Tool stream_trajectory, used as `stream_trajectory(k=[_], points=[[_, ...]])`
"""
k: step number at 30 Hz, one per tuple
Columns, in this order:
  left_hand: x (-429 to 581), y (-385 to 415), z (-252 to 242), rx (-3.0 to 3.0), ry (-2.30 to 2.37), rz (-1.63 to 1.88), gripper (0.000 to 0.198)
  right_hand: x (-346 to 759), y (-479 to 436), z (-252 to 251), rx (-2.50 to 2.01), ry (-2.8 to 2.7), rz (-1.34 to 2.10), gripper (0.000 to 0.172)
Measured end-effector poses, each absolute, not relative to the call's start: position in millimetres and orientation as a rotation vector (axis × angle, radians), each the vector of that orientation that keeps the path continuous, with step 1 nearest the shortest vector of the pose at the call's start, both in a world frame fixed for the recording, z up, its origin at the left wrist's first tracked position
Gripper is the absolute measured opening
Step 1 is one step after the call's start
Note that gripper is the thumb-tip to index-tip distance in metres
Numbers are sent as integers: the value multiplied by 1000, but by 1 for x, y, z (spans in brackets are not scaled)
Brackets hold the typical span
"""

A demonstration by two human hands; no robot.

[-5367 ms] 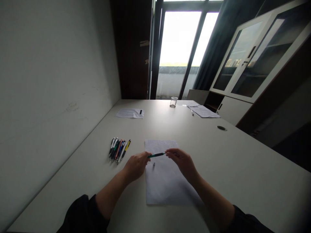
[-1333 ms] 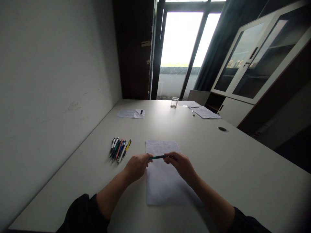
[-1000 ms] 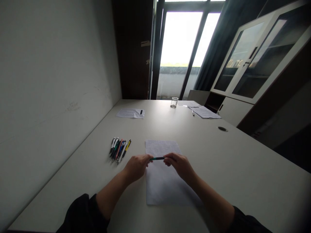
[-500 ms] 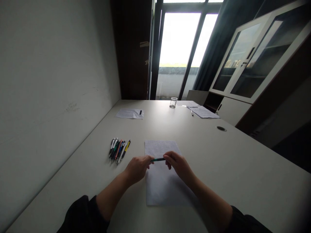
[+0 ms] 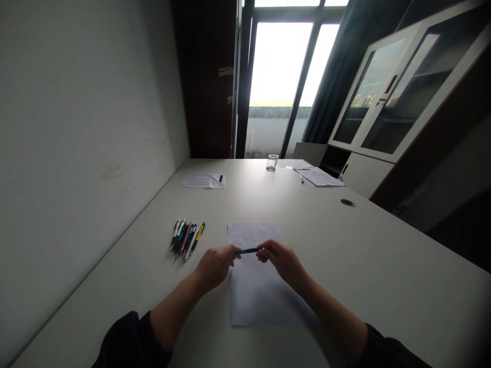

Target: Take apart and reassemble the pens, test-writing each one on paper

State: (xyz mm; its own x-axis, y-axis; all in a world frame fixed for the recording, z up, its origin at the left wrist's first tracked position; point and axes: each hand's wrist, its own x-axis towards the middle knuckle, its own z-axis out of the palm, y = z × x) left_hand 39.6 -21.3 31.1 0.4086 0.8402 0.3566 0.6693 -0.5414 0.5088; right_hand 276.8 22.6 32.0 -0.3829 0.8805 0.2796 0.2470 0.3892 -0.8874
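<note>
L hand (image 5: 215, 266) pinches the green end of a slim green-and-black pen (image 5: 247, 251); R hand (image 5: 282, 260) has its dark end in curled fingertips. Pen's approx. level btwn them, above a white rectangular paper sheet (image 5: 261, 299) w/ fine lines up top. Any lettering on pen or sheet: too small to read. Forearms angle in from the lower corners, dark sleeves (image 5: 134, 337) up near the elbows. Left of L hand: a bunch of multicoloured click pens (image 5: 186, 240), brands illegible. Far end of the white tabletop (image 5: 383, 276): clear glass jar (image 5: 272, 162), printed papers (image 5: 320, 177), text unreadable.
</note>
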Motion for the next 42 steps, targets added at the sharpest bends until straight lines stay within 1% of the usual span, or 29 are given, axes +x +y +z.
stream_trajectory(k=[1,5,9,11,14,15,18,21,25,27,30,33,35,38,40,42], points=[[40,-22,31,2386,1309,851,21,277,22,33,-979,-1909,938,22],[41,-22,30,2407,1289,848,22,280,22,36,-978,-2102,728,40],[41,-22,30,2411,1266,843,21,279,22,34,-1005,-2130,689,46],[41,-22,30,2411,1258,845,21,279,23,32,-1006,-2075,742,42],[41,-21,31,2407,1279,846,20,278,24,31,-986,-1942,846,22],[41,-21,31,2403,1291,846,20,278,24,30,-982,-1904,871,18],[40,-20,31,2377,1329,860,20,278,25,29,-969,-1845,918,18],[39,-19,30,2364,1334,867,19,277,25,29,-938,-1850,939,14],[39,-19,29,2370,1301,862,19,277,25,31,-965,-1933,831,11],[39,-19,28,2374,1294,860,18,279,24,31,-972,-2007,755,16],[40,-20,29,2391,1283,848,21,281,24,32,-977,-2117,667,32],[41,-21,29,2396,1287,839,23,282,24,31,-986,-2138,645,39],[41,-20,29,2388,1307,840,22,281,24,30,-978,-2112,663,35],[40,-20,29,2371,1334,855,21,281,26,26,-972,-2025,697,17],[40,-19,29,2357,1341,874,20,281,28,24,-977,-1969,717,18],[40,-19,28,2348,1338,891,21,281,28,24,-973,-1944,742,13]])
